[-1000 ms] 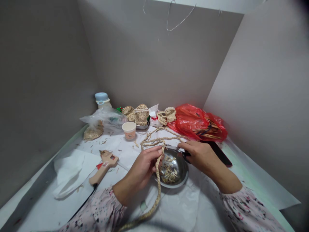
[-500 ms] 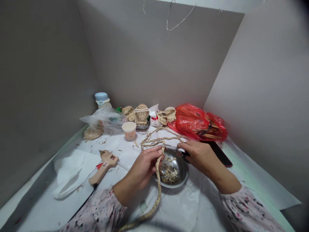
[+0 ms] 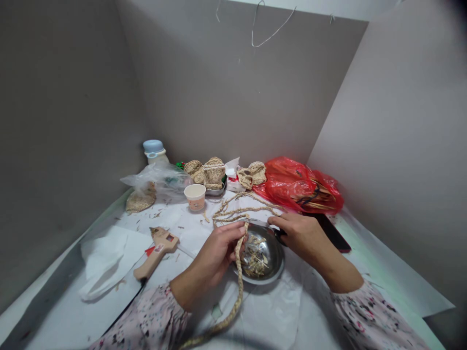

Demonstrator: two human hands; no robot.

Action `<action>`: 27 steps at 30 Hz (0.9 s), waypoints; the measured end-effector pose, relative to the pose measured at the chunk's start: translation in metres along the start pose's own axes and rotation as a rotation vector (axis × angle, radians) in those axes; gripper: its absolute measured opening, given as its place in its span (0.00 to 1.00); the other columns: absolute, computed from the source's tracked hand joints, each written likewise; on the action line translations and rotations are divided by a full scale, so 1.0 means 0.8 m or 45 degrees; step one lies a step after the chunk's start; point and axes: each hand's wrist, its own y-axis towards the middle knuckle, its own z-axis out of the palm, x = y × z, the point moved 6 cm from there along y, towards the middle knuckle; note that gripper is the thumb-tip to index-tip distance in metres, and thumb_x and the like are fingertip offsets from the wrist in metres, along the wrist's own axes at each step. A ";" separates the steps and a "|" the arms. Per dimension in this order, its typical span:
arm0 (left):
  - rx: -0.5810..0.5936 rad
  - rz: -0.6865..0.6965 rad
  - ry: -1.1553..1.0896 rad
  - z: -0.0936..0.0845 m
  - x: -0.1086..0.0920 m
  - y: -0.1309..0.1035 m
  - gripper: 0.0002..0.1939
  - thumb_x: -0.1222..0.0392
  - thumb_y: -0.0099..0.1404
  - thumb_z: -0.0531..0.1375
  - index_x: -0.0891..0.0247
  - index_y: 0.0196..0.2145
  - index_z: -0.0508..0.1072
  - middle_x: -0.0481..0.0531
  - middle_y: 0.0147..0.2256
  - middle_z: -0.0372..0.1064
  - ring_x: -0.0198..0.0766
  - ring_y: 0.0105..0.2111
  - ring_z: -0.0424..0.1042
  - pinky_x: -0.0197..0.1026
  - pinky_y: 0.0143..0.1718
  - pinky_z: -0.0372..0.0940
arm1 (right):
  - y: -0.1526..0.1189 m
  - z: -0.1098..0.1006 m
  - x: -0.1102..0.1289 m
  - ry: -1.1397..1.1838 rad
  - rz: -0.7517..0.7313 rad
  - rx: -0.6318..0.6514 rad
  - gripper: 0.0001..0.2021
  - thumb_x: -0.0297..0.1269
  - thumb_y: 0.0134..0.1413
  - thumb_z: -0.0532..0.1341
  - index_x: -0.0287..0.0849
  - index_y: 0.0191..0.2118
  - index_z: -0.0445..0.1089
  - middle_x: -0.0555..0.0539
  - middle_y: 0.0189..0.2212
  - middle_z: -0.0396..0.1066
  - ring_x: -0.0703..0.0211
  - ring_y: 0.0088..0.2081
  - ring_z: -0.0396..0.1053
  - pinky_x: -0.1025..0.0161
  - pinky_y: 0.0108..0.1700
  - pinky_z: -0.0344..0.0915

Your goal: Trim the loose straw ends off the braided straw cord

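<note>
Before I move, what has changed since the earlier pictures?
Nothing has visibly moved or changed grip. The left hand still holds the braided cord, the right hand still grips the dark-handled tool, and the metal bowl and paper cup stay put.

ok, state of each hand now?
Left hand: closed, holding the braid.
Right hand: closed on a black handle; which tool, can't tell.

Bystanders around the table (image 3: 277,311)
Pale glue gun (image 3: 157,253) at nine o'clock; blue-lidded bottle (image 3: 155,151) at ten; paper cup (image 3: 195,198) at eleven; red plastic bag (image 3: 286,181) at one; dark flat slab (image 3: 332,234) at two.
</note>
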 end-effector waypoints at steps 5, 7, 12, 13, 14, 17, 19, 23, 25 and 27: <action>-0.004 -0.005 0.002 -0.001 0.000 0.000 0.07 0.62 0.57 0.62 0.69 0.31 0.72 0.44 0.22 0.56 0.26 0.19 0.49 0.33 0.18 0.39 | 0.001 -0.003 0.001 0.005 0.005 -0.007 0.17 0.23 0.45 0.59 0.48 0.41 0.72 0.49 0.34 0.75 0.58 0.35 0.70 0.65 0.33 0.54; 0.000 -0.005 0.000 -0.001 0.001 0.000 0.06 0.62 0.57 0.62 0.69 0.30 0.72 0.44 0.22 0.56 0.25 0.19 0.49 0.33 0.18 0.39 | 0.001 -0.003 0.001 0.007 0.006 -0.003 0.17 0.23 0.45 0.59 0.48 0.41 0.72 0.49 0.34 0.75 0.58 0.35 0.70 0.65 0.33 0.54; -0.010 0.002 0.002 -0.002 0.003 0.000 0.06 0.62 0.56 0.62 0.69 0.31 0.72 0.44 0.21 0.56 0.25 0.18 0.48 0.34 0.18 0.39 | 0.000 -0.001 -0.001 -0.002 0.007 0.004 0.18 0.23 0.46 0.59 0.49 0.42 0.72 0.49 0.33 0.75 0.59 0.34 0.70 0.65 0.33 0.53; -0.007 0.008 0.002 -0.002 0.003 0.000 0.07 0.62 0.56 0.63 0.69 0.31 0.72 0.44 0.21 0.56 0.26 0.18 0.48 0.34 0.18 0.39 | 0.000 -0.001 -0.002 -0.002 0.009 0.003 0.18 0.23 0.46 0.59 0.49 0.42 0.72 0.50 0.33 0.75 0.59 0.34 0.70 0.65 0.33 0.53; -0.004 0.009 0.001 -0.002 0.003 0.000 0.07 0.62 0.56 0.63 0.69 0.31 0.72 0.44 0.21 0.56 0.26 0.18 0.48 0.34 0.18 0.39 | 0.000 -0.001 -0.002 -0.001 0.009 0.000 0.17 0.23 0.46 0.59 0.49 0.41 0.72 0.50 0.32 0.75 0.59 0.34 0.70 0.65 0.32 0.53; -0.006 0.002 -0.001 -0.003 0.003 0.001 0.07 0.62 0.56 0.63 0.69 0.31 0.72 0.43 0.21 0.55 0.25 0.18 0.47 0.34 0.18 0.38 | -0.001 0.000 -0.002 0.004 0.006 -0.004 0.17 0.23 0.46 0.59 0.49 0.41 0.72 0.50 0.32 0.75 0.59 0.34 0.70 0.65 0.33 0.53; -0.018 -0.003 0.000 -0.003 0.003 0.001 0.07 0.62 0.55 0.63 0.69 0.31 0.72 0.43 0.21 0.56 0.25 0.18 0.47 0.34 0.18 0.38 | -0.001 0.000 -0.002 0.010 0.000 -0.007 0.17 0.23 0.46 0.59 0.49 0.41 0.72 0.50 0.33 0.75 0.59 0.34 0.70 0.65 0.33 0.54; -0.044 -0.016 -0.011 -0.002 0.002 0.000 0.07 0.63 0.54 0.64 0.68 0.30 0.72 0.43 0.20 0.56 0.25 0.17 0.47 0.34 0.18 0.38 | 0.000 -0.001 -0.001 0.017 -0.001 -0.019 0.18 0.23 0.45 0.59 0.49 0.42 0.72 0.49 0.33 0.75 0.59 0.34 0.70 0.66 0.33 0.55; -0.052 -0.015 -0.015 -0.002 0.000 -0.001 0.06 0.63 0.54 0.64 0.68 0.29 0.71 0.43 0.20 0.56 0.26 0.18 0.48 0.34 0.18 0.39 | 0.000 -0.001 -0.002 0.033 0.003 -0.017 0.18 0.23 0.45 0.59 0.49 0.42 0.72 0.49 0.34 0.76 0.59 0.35 0.71 0.66 0.33 0.56; -0.067 -0.017 -0.013 -0.003 0.001 -0.001 0.06 0.63 0.54 0.64 0.68 0.28 0.72 0.44 0.20 0.57 0.26 0.18 0.49 0.33 0.18 0.40 | -0.001 -0.001 -0.003 0.053 0.003 -0.012 0.18 0.22 0.45 0.59 0.48 0.42 0.73 0.48 0.35 0.76 0.59 0.35 0.71 0.66 0.34 0.56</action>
